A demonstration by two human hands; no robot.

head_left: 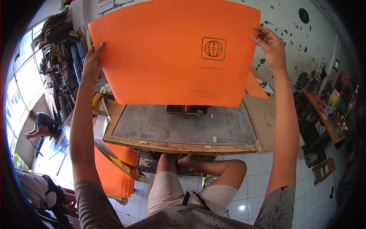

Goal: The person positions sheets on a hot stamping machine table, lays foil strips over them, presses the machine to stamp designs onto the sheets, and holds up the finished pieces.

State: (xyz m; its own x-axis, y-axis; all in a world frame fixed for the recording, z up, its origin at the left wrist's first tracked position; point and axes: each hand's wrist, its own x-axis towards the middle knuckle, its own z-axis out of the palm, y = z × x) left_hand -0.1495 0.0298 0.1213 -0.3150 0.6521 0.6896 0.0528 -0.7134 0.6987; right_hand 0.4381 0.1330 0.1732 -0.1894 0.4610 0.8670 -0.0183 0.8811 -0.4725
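Note:
A large orange sheet (160, 53) is held up in front of me, above a grey-topped work table (152, 124) with a wooden edge. It carries a printed globe emblem in a rounded square at the right and small lines of text below. My left hand (94, 57) grips the sheet's left edge, thumb on the near face. At the upper right edge, my right hand (268, 42) pinches the sheet between thumb and fingers. Behind the sheet's lower edge, a dark metal fixture (187, 110) partly shows on the table.
Stacked orange sheets (114, 168) lie below the table at the left, beside yellow packaging (124, 168). Another person (45, 124) crouches at the far left. A wooden bench with wires and tools (324, 114) stands at the right. Small white pieces sit on the table.

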